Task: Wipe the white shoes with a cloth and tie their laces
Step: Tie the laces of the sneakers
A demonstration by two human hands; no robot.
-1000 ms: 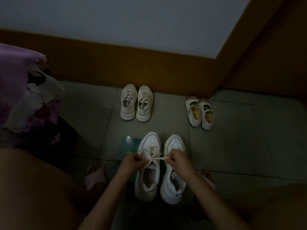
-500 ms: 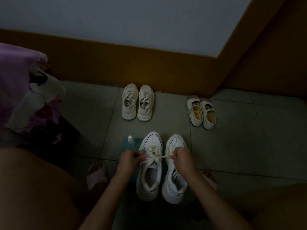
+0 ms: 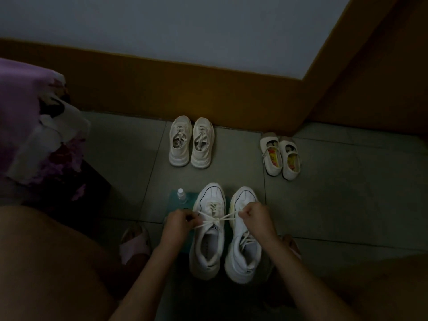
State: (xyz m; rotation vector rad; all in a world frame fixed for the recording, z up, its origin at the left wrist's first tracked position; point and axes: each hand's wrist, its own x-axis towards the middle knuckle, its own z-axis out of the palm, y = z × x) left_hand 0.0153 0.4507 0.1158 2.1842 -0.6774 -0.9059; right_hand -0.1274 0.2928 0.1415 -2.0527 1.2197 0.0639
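On the grey tiled floor (image 3: 347, 205), close before the person's knees, the white shoes (image 3: 206, 262) stand side by side on a teal cloth (image 3: 173, 202). Their toes point toward the wall, so each shoe's long axis runs straight away from the person. Work is on the left shoe (image 3: 209, 198). The right shoe (image 3: 245, 253) stands just beside it (the gap is too dark to judge contact), its own lace lying loose over its opening. The left hand (image 3: 178, 222) sits just outside the left shoe, over the cloth, and the right hand (image 3: 257, 216) hangs above the forepart of the right shoe. Both hands are curled, each pinching a strand of the lace (image 3: 231, 216). That lace is stretched taut crosswise, at right angles to the shoe's axis. It meets in a small knot (image 3: 218, 220) over the tongue, about midway between the two hands, neither clearly nearer. By my reading the bow is being cinched, so the coming pull should go straight outward, left and right, level with the knot. Any drift toward heel or toe would likely drag it off the tongue's centre.
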